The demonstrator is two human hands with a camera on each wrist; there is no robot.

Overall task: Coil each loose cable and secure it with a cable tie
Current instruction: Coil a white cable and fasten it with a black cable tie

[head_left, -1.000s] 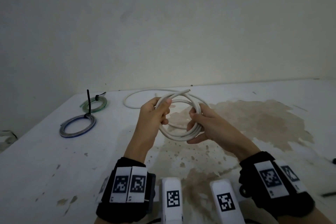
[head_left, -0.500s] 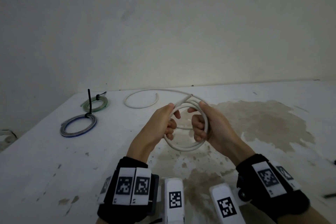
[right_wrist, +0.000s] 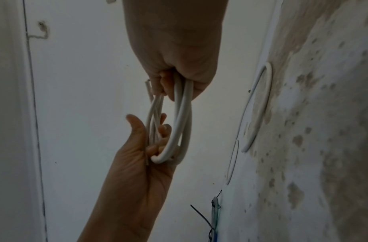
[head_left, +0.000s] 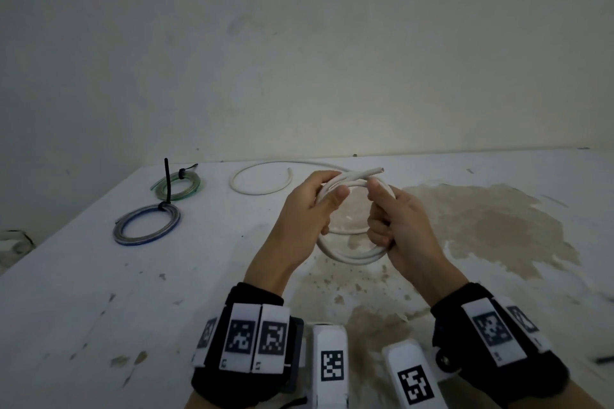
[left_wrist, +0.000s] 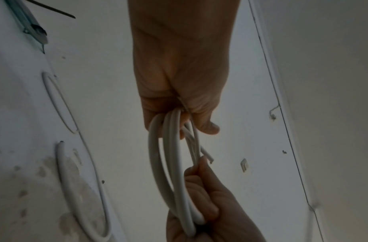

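A thick white cable is wound into a coil of several loops and held above the white table. My left hand grips the coil's left side, thumb over the strands. My right hand grips the right side with fingers curled round the loops. One cut cable end sticks out past the top of the coil. The wrist views show the same coil between both hands. A loose stretch of white cable lies curved on the table behind.
Two coils lie at the back left, each bound with a black tie: a green one and a blue-grey one. A brown stain covers the table's right half. The wall stands close behind the far edge.
Both hands have shifted their grip round the coil and lifted it slightly. The cut end now pokes out to the right above my right hand.
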